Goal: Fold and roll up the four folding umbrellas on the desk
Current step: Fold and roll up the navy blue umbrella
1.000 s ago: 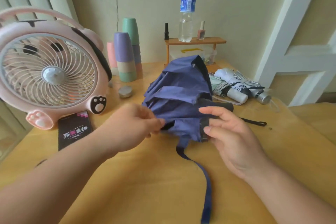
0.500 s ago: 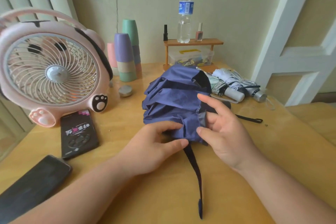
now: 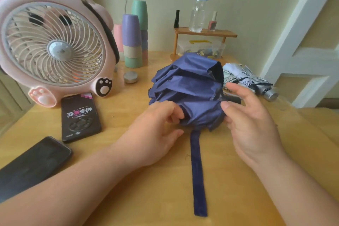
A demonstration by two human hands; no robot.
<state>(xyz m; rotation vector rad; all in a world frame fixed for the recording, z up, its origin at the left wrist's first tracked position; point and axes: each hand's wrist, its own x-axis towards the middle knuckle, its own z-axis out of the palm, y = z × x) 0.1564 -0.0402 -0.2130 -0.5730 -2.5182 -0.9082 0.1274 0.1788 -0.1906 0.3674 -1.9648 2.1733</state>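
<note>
A navy blue folding umbrella (image 3: 187, 88) lies crumpled on the middle of the wooden desk (image 3: 238, 180), and its long strap (image 3: 198, 170) runs straight toward me. My left hand (image 3: 157, 132) has its fingers curled on the canopy's near edge, pinching a fold. Spread and nearly straight, the fingers of my right hand (image 3: 251, 121) touch the canopy's right side with thumb and fingertips. The umbrella's black handle (image 3: 233, 99) pokes out behind that hand. Pale striped umbrellas (image 3: 244, 77) lie bundled at the back right, one with a silver handle (image 3: 271, 95).
A pink fan (image 3: 55, 46) stands at the left, with two dark phones (image 3: 80, 115) (image 3: 33, 163) in front of it. Stacked cups (image 3: 134, 33), a small tin (image 3: 130, 77) and a little wooden shelf (image 3: 203, 33) carrying a water bottle (image 3: 200, 5) line the back.
My left hand moved from the canopy's left side to its near edge and curled onto the fabric. The right hand slid to the right side. The strap now lies straighter.
</note>
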